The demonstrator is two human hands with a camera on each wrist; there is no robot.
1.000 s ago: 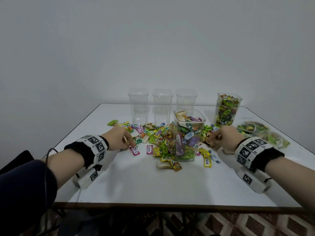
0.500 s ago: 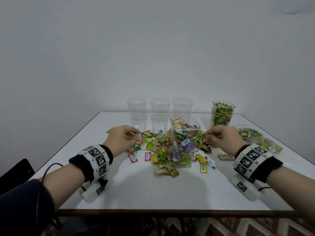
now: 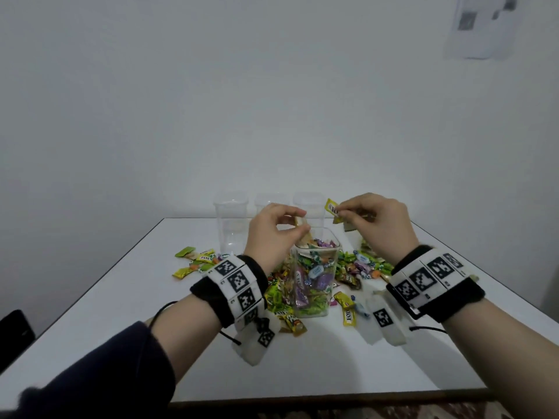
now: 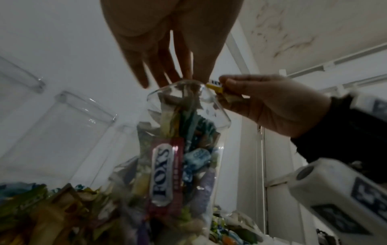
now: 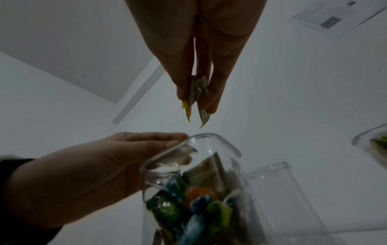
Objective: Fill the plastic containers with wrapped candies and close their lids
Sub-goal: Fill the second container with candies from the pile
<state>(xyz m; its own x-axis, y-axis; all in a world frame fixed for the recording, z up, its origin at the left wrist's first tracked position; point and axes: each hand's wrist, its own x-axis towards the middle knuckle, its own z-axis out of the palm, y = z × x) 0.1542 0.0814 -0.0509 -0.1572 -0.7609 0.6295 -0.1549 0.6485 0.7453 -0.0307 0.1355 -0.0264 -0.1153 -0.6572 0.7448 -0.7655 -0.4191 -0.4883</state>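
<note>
A clear plastic container [image 3: 314, 285], partly full of wrapped candies, stands open at the table's middle. My left hand [image 3: 298, 221] hovers over its left rim and pinches a tan wrapped candy [image 3: 300, 222] between thumb and finger. My right hand [image 3: 340, 214] is above its right rim, pinching a yellow candy [image 3: 332, 208] and a silvery one [image 5: 203, 116]. In the left wrist view my fingers [image 4: 165, 73] point down at the container's mouth [image 4: 184, 86]. Loose candies [image 3: 276, 294] lie around the container's base.
Three empty clear containers [image 3: 231, 228] stand in a row at the back. A container with green candies [image 5: 374, 145] shows at the right wrist view's edge. More candies [image 3: 193, 261] lie at the left. The white table [image 3: 302, 367] has bare surface near me. A dark object [image 3: 12, 331] sits at far left.
Both hands have lifted off the candy pile and come together above the container's mouth, each carrying candy. The head view has tilted upward.
</note>
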